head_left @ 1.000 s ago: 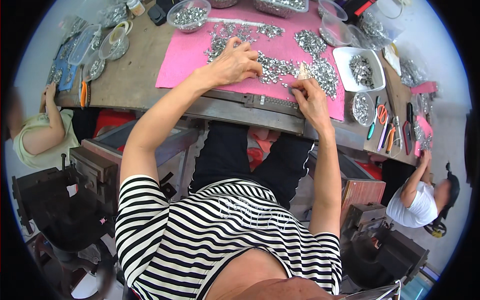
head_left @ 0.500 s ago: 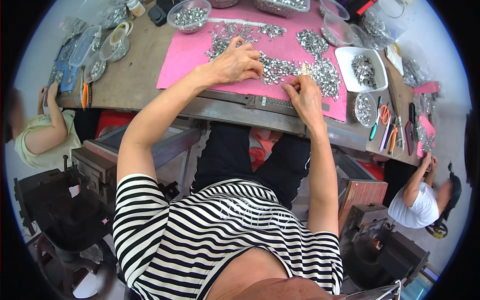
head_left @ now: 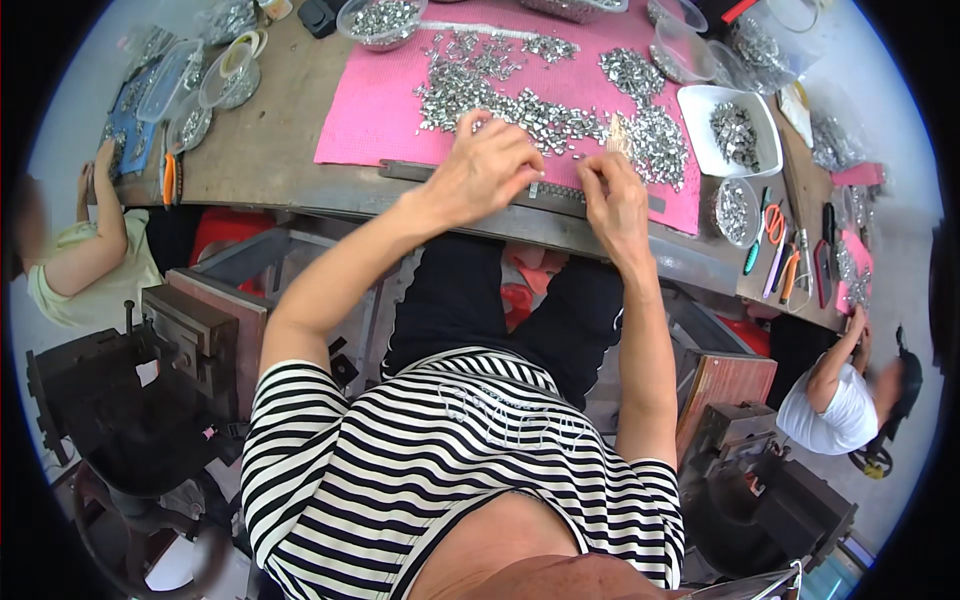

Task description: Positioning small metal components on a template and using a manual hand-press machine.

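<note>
My left hand is over the near edge of the pink mat, thumb and forefinger pinched together; whatever sits between the tips is too small to name. Close by on its right, my right hand is also pinched, above a narrow dark metal strip with a row of slots along the mat's near edge. Both hands partly cover this strip. Beyond them, small shiny metal pieces lie spread over the mat, with a denser heap past my right hand. A pale, brush-like bundle lies by that heap.
A white square tray of metal pieces stands right of the mat, a clear round tub nearer. Orange-handled scissors and other hand tools lie farther right. Another tub stands far left. Co-workers sit on both sides.
My left hand has come back from over the loose pieces to the mat's near edge, closer to my right hand. The strip's left end now shows. My right hand has shifted slightly nearer.
</note>
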Demonstrator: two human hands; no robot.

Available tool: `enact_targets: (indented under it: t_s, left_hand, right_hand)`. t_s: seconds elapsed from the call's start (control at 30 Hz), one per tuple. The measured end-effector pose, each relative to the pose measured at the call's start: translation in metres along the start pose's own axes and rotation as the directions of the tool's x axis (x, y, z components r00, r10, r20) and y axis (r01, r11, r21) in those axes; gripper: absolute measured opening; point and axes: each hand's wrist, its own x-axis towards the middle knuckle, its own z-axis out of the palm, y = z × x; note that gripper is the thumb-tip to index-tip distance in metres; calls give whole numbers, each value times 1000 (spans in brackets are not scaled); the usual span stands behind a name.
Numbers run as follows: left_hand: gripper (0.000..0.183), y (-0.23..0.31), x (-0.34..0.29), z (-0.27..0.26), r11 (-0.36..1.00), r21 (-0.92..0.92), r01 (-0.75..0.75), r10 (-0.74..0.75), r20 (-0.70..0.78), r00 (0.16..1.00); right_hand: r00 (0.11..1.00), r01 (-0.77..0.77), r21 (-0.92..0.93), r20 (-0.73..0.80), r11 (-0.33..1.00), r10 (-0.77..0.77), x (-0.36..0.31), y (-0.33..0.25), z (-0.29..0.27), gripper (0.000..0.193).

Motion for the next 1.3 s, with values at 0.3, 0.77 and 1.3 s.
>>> enact_targets:
  t_s: [0.3,0.77,1.3]
  left_hand:
    - [15,21,-15,20,998,-17,58,-60,-116,991]
    - [16,16,-19,20,990,-121,75,-85,-82,993]
    - [14,21,-18,27,996,-69,61,-70,-131,989]
  right_hand:
    - [989,133,-29,-61,991,-135,-22,-12,22,7]
    - [1000,16,-163,30,986,-11,14,20,10,9]
    - [987,151,-72,-48,986,-155,-20,-7,11,7]
